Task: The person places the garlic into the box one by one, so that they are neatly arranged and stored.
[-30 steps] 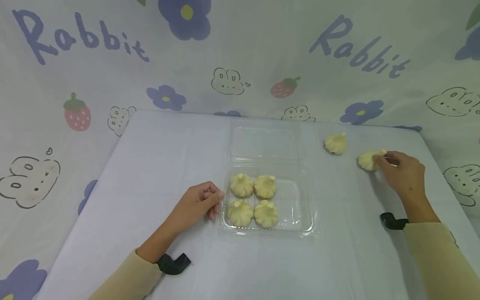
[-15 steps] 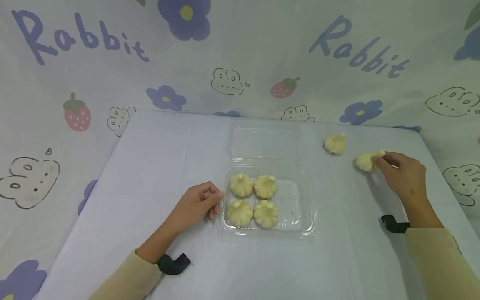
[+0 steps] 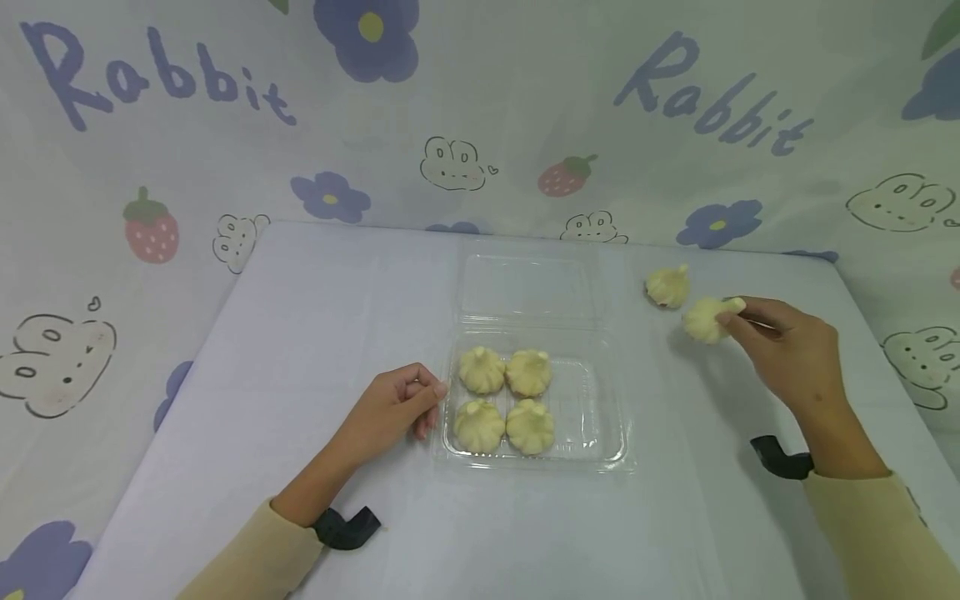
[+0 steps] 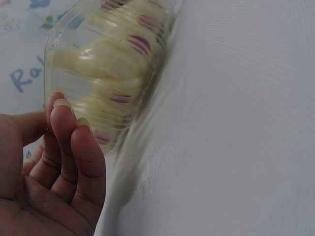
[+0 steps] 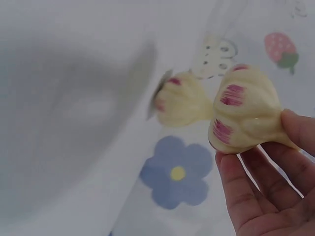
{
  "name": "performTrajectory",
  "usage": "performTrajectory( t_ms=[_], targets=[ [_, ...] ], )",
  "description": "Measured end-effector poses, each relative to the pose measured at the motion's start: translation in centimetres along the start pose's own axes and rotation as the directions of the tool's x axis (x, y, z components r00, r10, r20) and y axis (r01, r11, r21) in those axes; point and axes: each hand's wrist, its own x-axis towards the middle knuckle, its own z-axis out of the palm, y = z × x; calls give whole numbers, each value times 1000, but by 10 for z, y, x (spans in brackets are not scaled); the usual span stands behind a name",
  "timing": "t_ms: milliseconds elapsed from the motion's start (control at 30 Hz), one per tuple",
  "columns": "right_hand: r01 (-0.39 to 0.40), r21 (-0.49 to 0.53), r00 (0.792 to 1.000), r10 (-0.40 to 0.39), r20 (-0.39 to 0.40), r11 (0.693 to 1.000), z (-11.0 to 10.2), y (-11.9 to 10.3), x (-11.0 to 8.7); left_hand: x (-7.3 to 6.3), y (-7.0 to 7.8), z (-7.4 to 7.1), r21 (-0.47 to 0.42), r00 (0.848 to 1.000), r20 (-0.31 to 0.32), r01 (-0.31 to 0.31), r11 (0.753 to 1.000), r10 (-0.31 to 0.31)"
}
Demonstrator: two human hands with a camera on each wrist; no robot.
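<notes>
My right hand (image 3: 795,354) pinches a pale garlic bulb (image 3: 703,322) by its stem, holding it above the table's right side. Purple streaks mark this bulb's base in the right wrist view. Behind it, a second bulb (image 3: 667,287) lies on the cloth. At the centre sits a clear plastic clamshell box (image 3: 588,404), whose left half bears several garlic bulbs (image 3: 481,427) in two rows. The left hand (image 3: 393,410) grips the box's left rim between thumb and fingers; from the left wrist camera, its fingertips (image 4: 64,118) show against the clear wall.
The box's transparent lid (image 3: 528,285) lies folded back toward the rear. White cloth (image 3: 315,317) covers the table, and a printed curtain (image 3: 510,100) hangs behind it. Each wrist carries a black mount (image 3: 348,527).
The right hand has lifted the garlic bulb off the cloth and carried it a little to the left. My left hand stays at the box's rim.
</notes>
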Motion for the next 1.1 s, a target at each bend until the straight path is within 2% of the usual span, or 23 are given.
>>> performTrajectory(
  t_ms=[100, 200, 367, 467, 667, 900, 1100],
  targets=[
    [76, 41, 997, -75, -13, 996, 4, -14, -4, 0, -1, 0, -1, 1000, 0, 0, 1000, 0],
    [187, 62, 982, -185, -37, 981, 8, -26, -7, 1, -1, 0, -1, 1000, 1, -3, 1000, 3],
    [358, 77, 934, -355, -46, 931, 14, -45, -13, 1, 0, 0, -1, 1000, 4, -5, 1000, 5],
    [413, 89, 910, -413, -22, 906, 17, -57, -16, 1, -1, 0, 0, 1000, 3, -5, 1000, 5],
    [466, 96, 879, -473, 65, 879, 26, -77, -24, 1, -2, -1, 2, 1000, 5, -6, 1000, 6],
    [467, 81, 869, -474, 139, 880, 38, -93, -32, 0, -2, -1, -2, 1000, 4, -4, 1000, 4],
    [463, 84, 859, -470, 204, 882, 48, -96, -37, 0, -2, -1, -15, 1000, 5, -8, 1000, 8]
  ],
)
